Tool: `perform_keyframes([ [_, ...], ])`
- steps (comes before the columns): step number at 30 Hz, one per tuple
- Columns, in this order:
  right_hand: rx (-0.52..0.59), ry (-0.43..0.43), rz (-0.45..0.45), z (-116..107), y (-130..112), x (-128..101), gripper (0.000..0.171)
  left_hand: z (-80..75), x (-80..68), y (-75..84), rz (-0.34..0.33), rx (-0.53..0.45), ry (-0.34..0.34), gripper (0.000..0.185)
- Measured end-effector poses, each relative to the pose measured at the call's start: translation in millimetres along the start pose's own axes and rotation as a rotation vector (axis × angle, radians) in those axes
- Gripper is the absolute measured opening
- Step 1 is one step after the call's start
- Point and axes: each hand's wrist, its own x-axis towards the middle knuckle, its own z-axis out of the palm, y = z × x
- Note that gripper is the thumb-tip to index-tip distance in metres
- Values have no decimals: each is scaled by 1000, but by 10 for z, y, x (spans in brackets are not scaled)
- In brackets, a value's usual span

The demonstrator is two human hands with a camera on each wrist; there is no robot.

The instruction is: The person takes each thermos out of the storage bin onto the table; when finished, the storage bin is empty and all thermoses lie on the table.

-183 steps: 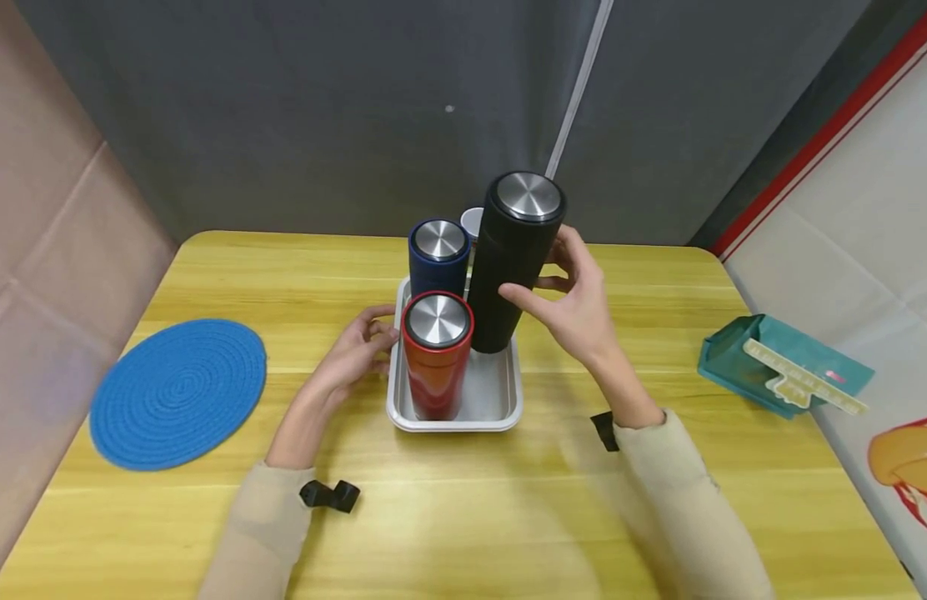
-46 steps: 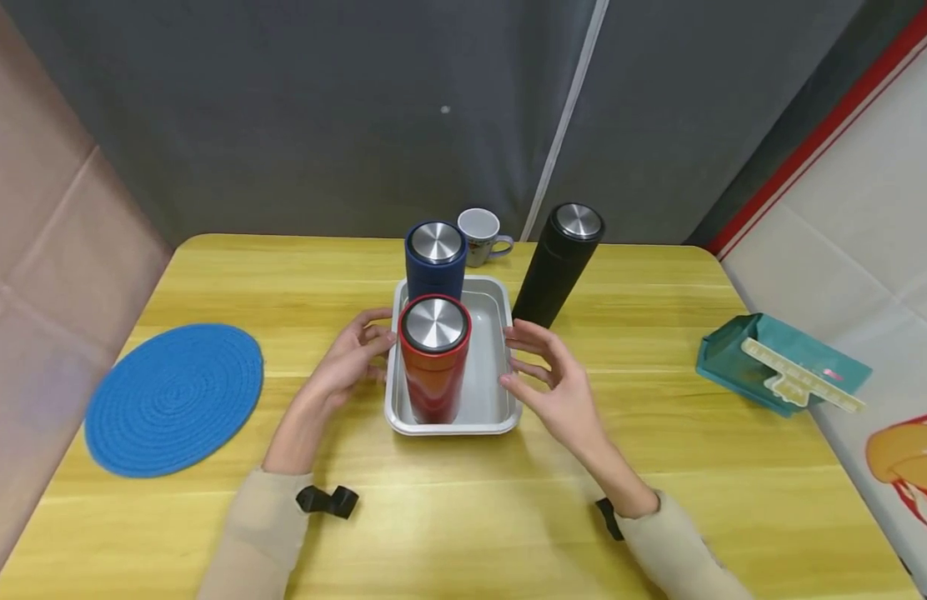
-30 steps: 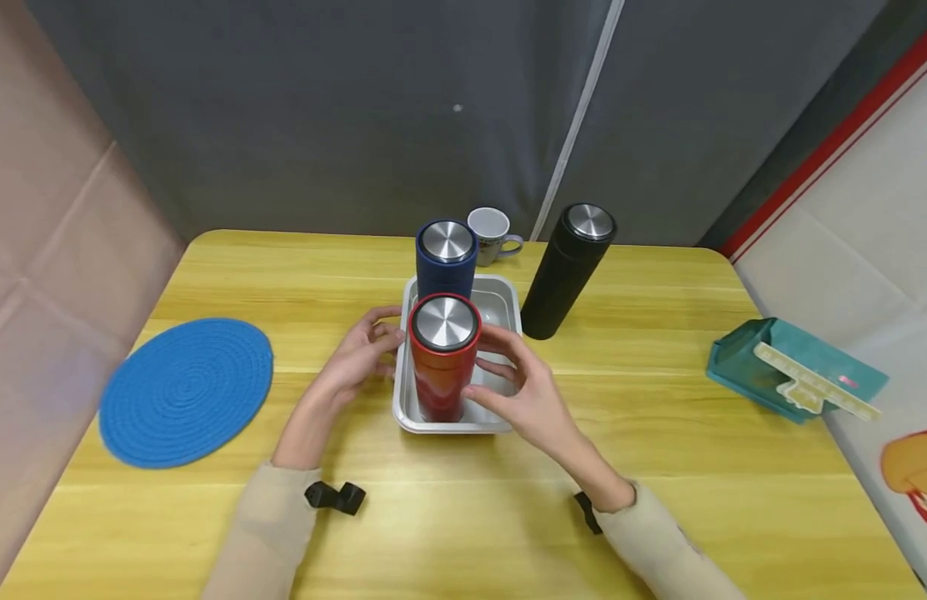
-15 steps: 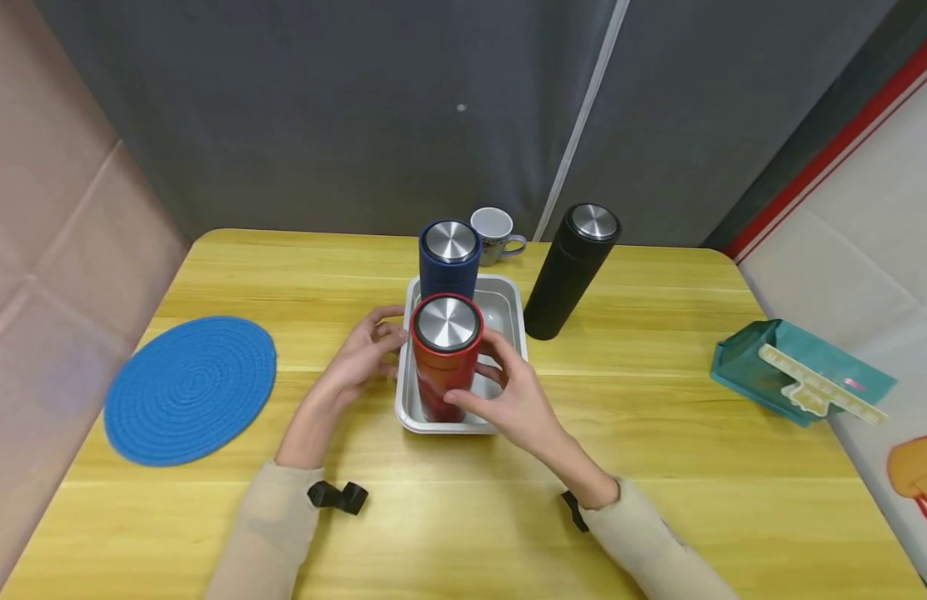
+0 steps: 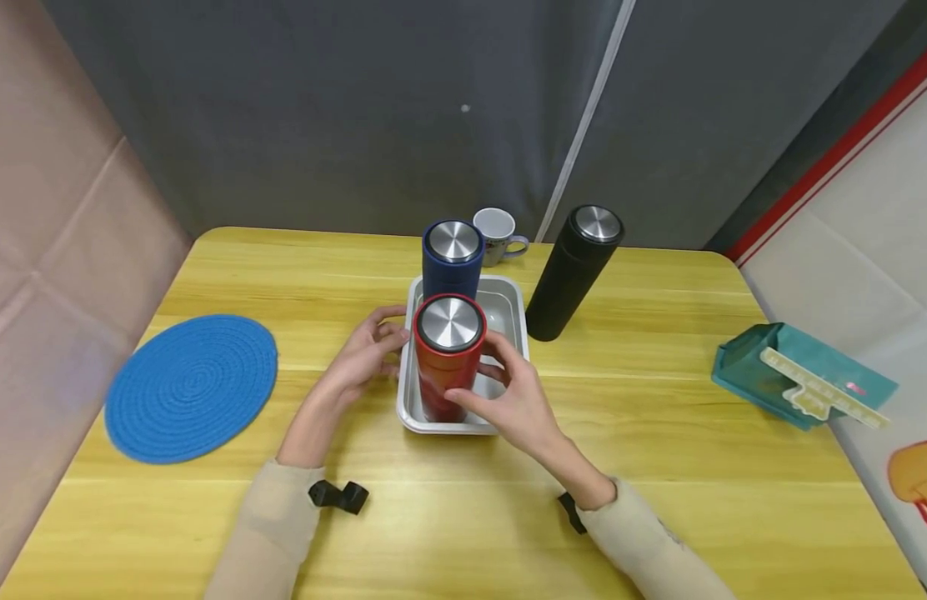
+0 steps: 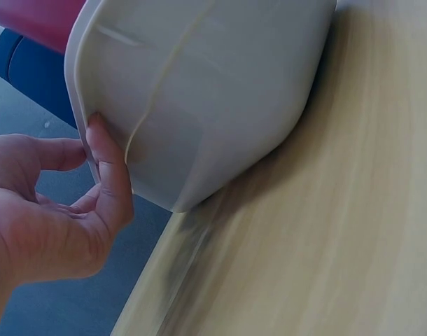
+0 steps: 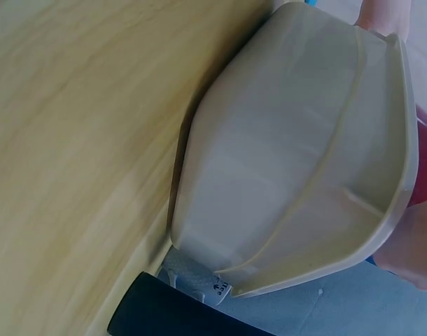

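Note:
A silver rectangular tray (image 5: 503, 312) sits mid-table with a red thermos (image 5: 443, 367) upright in its near part. A blue thermos (image 5: 452, 271) rises behind the red one. My left hand (image 5: 361, 357) pinches the tray's left rim between thumb and fingers, as the left wrist view shows. Reaching over the tray's right side, my right hand (image 5: 514, 407) grips the red thermos, thumb in front and fingertips hidden behind it. In the right wrist view the tray's wall (image 7: 276, 147) covers most of that grip. A black thermos (image 5: 572, 279) stands to the tray's right.
Behind the tray is a white mug (image 5: 497, 229) with its handle to the right. A round blue woven mat (image 5: 193, 387) lies at the left. A teal clipped bag (image 5: 786, 367) stands at the right edge. A dark grey partition (image 5: 321, 125) backs the table.
The black thermos, earlier held over the tray by my right hand, now stands right of it. My right hand then moved left and took hold of the red thermos. The left hand stayed.

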Motion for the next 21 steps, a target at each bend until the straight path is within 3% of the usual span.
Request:
perform_keyframes([
  [21, -54, 70, -46, -133, -78, 12, 66, 59, -220, -61, 72, 92, 53, 51],
])
